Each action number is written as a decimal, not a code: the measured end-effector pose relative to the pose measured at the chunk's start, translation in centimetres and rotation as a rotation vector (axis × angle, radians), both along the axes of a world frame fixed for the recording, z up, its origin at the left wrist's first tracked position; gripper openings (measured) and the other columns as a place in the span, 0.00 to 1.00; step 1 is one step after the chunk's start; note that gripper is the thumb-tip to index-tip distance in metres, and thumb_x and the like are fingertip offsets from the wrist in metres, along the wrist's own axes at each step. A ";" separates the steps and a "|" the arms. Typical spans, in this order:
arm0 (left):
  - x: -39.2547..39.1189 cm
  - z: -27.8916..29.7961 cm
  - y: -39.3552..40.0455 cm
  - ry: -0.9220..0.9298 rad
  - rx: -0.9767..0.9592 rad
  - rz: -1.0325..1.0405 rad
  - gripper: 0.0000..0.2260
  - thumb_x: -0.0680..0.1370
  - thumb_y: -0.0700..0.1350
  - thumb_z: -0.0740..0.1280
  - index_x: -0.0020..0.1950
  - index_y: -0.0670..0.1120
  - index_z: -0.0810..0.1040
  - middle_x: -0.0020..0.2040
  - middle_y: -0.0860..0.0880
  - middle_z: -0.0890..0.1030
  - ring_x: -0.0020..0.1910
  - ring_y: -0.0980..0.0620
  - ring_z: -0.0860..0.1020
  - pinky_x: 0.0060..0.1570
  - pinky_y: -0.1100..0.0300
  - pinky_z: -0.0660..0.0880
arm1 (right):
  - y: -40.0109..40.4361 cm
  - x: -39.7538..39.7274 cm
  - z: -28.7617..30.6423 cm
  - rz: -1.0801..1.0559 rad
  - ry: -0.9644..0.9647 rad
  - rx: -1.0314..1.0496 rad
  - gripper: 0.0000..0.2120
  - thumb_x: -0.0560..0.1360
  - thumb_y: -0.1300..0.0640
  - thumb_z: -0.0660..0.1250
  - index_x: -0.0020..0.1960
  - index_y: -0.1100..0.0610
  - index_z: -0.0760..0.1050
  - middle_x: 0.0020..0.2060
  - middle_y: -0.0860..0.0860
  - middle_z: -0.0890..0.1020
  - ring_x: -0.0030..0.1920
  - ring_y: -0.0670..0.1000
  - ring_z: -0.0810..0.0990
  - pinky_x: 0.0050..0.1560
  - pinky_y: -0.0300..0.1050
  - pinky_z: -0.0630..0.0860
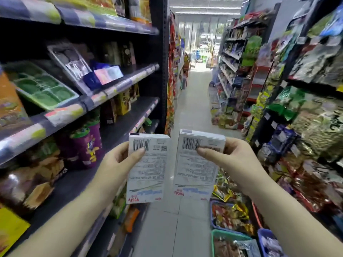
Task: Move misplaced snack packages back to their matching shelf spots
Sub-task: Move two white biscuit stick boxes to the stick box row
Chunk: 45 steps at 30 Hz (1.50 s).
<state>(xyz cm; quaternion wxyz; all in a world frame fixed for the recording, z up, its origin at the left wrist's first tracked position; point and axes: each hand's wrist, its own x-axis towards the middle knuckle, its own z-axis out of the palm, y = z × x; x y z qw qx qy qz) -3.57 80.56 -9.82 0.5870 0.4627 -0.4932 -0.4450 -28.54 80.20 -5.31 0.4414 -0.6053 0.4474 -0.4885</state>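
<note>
Head view: the left hand [118,160] grips one white snack box [147,169] and the right hand [230,160] grips a matching second box [196,164], side by side, barcode backs up, over the aisle floor [193,115] between stocked shelves [92,101].

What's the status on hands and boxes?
Left hand grips one white snack box; right hand grips a second white box. Both boxes barcode side up, over the aisle floor. Nothing blocks the aisle ahead.
</note>
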 end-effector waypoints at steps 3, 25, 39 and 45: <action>0.4 0.8 -7.4 0.007 -0.013 -0.051 0.12 0.71 0.51 0.73 0.51 0.49 0.83 0.49 0.46 0.86 0.48 0.48 0.85 0.40 0.60 0.81 | -6.1 -0.1 1.2 -0.035 -0.015 -0.016 0.09 0.67 0.62 0.75 0.46 0.53 0.84 0.39 0.47 0.88 0.41 0.42 0.86 0.37 0.30 0.77; -5.9 5.0 -45.7 -0.028 -0.120 0.166 0.14 0.69 0.50 0.70 0.52 0.47 0.82 0.49 0.46 0.86 0.48 0.47 0.85 0.42 0.58 0.81 | -49.0 -6.6 3.5 0.188 0.004 -0.153 0.07 0.68 0.62 0.74 0.45 0.53 0.84 0.39 0.45 0.87 0.40 0.41 0.85 0.37 0.29 0.76; -1.2 9.8 -63.1 -0.196 -0.236 0.464 0.14 0.70 0.52 0.68 0.53 0.50 0.82 0.51 0.49 0.86 0.48 0.50 0.85 0.42 0.57 0.80 | -73.3 1.2 6.2 0.477 -0.037 -0.274 0.10 0.67 0.58 0.74 0.49 0.51 0.83 0.42 0.44 0.87 0.43 0.41 0.85 0.38 0.31 0.77; 2.4 12.3 -68.3 -0.201 -0.340 0.615 0.11 0.69 0.52 0.68 0.50 0.51 0.81 0.48 0.50 0.86 0.48 0.49 0.85 0.41 0.53 0.82 | -81.9 6.8 8.2 0.545 -0.158 -0.401 0.10 0.69 0.59 0.74 0.50 0.55 0.83 0.44 0.48 0.87 0.46 0.46 0.86 0.42 0.37 0.80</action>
